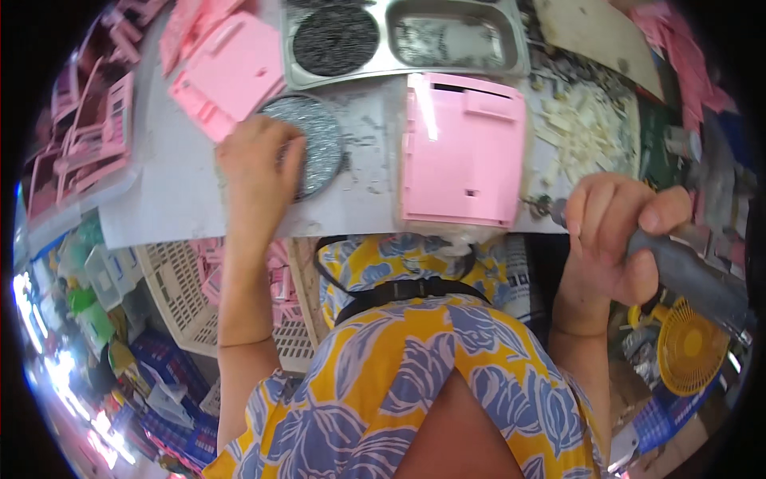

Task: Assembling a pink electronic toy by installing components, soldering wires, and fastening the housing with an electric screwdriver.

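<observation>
My left hand [257,169] reaches into a round dish of small grey screws [319,136], fingers bent down onto the pile; whether it has picked any up is hidden. My right hand [618,239] is wrapped around the grey handle of an electric screwdriver [686,275], its tip near the right lower corner of a pink plastic panel [463,152]. That panel lies flat on the white worktable [175,191] in front of me, between both hands.
A steel tray with two compartments of screws [403,36] sits behind the panel. More pink panels [227,72] lie at the back left. White plastic bits [586,132] are heaped right. A white crate [187,291] and a yellow fan [690,347] stand below the table.
</observation>
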The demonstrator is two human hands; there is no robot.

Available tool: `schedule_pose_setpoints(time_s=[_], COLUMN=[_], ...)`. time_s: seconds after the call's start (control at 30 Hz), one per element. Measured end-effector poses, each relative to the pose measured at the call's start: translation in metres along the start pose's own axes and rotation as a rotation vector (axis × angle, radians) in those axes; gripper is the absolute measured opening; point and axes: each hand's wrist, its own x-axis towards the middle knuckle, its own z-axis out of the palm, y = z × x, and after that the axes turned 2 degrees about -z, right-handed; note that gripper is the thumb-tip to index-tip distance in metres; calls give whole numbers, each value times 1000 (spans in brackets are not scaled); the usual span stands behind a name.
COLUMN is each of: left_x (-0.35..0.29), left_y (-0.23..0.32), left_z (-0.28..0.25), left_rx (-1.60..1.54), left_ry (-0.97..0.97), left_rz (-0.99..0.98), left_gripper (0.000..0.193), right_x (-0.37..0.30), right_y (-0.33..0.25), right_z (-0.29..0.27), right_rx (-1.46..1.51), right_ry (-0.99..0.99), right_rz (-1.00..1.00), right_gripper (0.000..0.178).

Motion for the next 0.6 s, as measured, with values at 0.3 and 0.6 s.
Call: schedule_pose_setpoints(time_s=[0.3,0.6], left_x=[20,23], left_y=[-3,89], left_z=[6,12], left_rx=[-121,-433], left_ry=[-2,-80], left_rz=[-99,279], left_gripper=[25,19], right_x=[-2,0], right_y=[18,49], right_z=[-21,-21], right_rx=[-97,-36], right_ry=[87,78], right_rz=[-30,-48], right_gripper=[27,27])
